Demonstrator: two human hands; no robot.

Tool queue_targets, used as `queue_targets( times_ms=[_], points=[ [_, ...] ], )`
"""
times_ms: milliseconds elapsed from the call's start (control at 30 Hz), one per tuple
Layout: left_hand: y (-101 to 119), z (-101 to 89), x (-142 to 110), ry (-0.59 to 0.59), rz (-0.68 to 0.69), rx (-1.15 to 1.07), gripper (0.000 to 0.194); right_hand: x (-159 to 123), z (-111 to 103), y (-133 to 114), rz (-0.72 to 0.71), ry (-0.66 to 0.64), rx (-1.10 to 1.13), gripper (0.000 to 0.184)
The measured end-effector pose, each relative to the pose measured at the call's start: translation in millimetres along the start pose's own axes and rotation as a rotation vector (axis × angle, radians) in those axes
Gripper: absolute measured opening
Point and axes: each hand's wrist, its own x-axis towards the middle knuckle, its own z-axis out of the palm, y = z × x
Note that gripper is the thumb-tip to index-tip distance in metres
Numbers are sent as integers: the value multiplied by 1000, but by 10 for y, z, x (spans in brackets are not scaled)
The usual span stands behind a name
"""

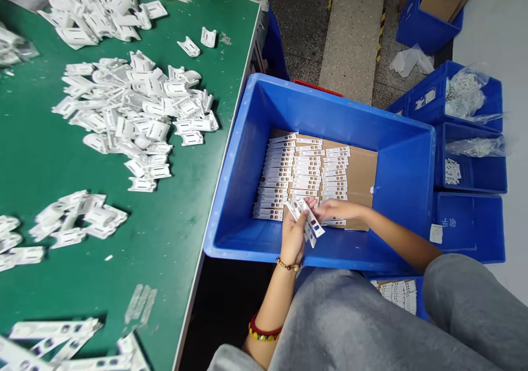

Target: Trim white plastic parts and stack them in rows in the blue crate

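My left hand (293,233), with a beaded bracelet at the wrist, is closed around a few flat white strips with dark rectangular holes (310,223). The strips fan out at angles over the near side of a big blue bin (330,93). My right hand (332,210) is close beside them, its fingertips at their edge and partly hidden, so its grip is unclear. Under both hands, more white strips (307,167) lie in three stacked columns on a cardboard sheet (363,178) in the bin.
To the left, a green table (223,195) carries heaps of curved white plastic parts (136,101) and longer white strips (53,338) at its near corner. Smaller blue bins (470,222) stand at the right, some with bagged parts. Another bin of white strips (398,294) sits beside my legs.
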Motion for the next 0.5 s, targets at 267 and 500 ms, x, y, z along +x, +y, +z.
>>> queue_targets(
  times_ms=[267, 500],
  points=[
    [6, 57, 17, 5, 37, 36, 36, -685, -117, 262, 143, 431, -516, 38],
    [68, 104, 10, -14, 22, 10, 19, -766, -209, 1026, 663, 358, -1164, 12]
  ],
)
